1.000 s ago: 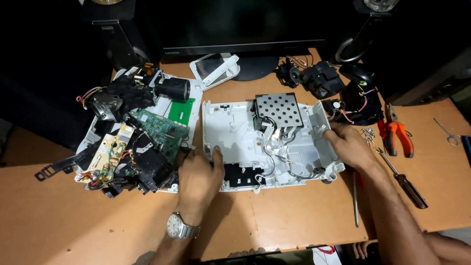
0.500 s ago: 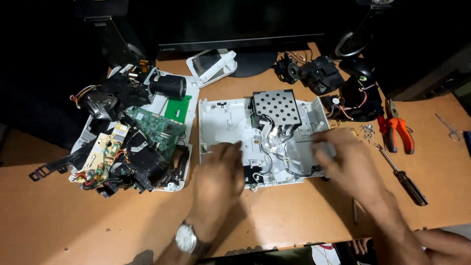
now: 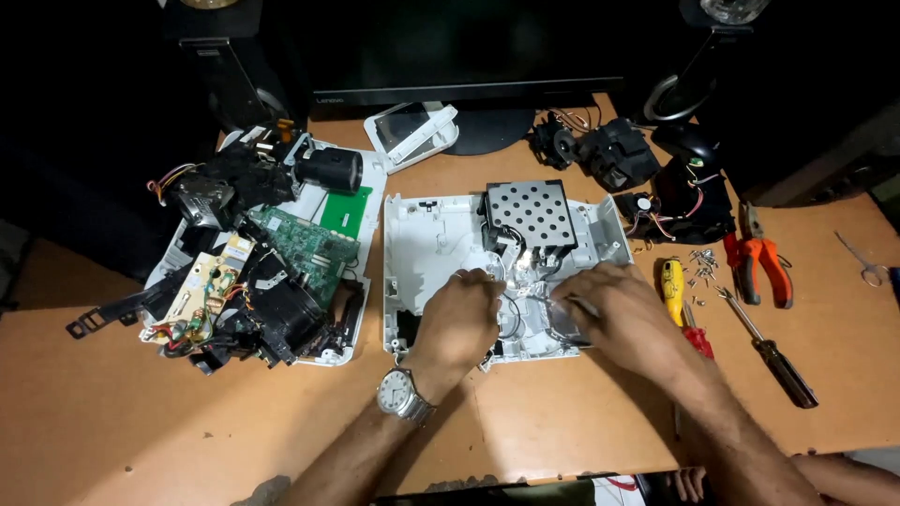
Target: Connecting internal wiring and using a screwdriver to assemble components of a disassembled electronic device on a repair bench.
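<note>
Both hands (image 3: pixel 525 314) rest inside the white casing (image 3: pixel 427 244), lying lengthwise left-right.

A home electronics repair desk — pliers (image 3: pixel 761 264), screwdrivers (image 3: pixel 769 349), loose circuit boards (image 3: pixel 302 245) under a monitor (image 3: pixel 450 56).

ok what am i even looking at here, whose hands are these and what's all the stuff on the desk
This is a single view from a camera worn on a person's head, looking down at their own two bare hands over a wooden desk. Both hands are inside an opened white plastic casing with a perforated metal plate at its back. The left hand, with a wristwatch, rests on the wiring in the middle. The right hand is beside it; whether it grips anything is hard to tell. To the left lies a pile of removed parts, including a green circuit board. To the right are orange pliers, screwdrivers and loose screws.
</note>
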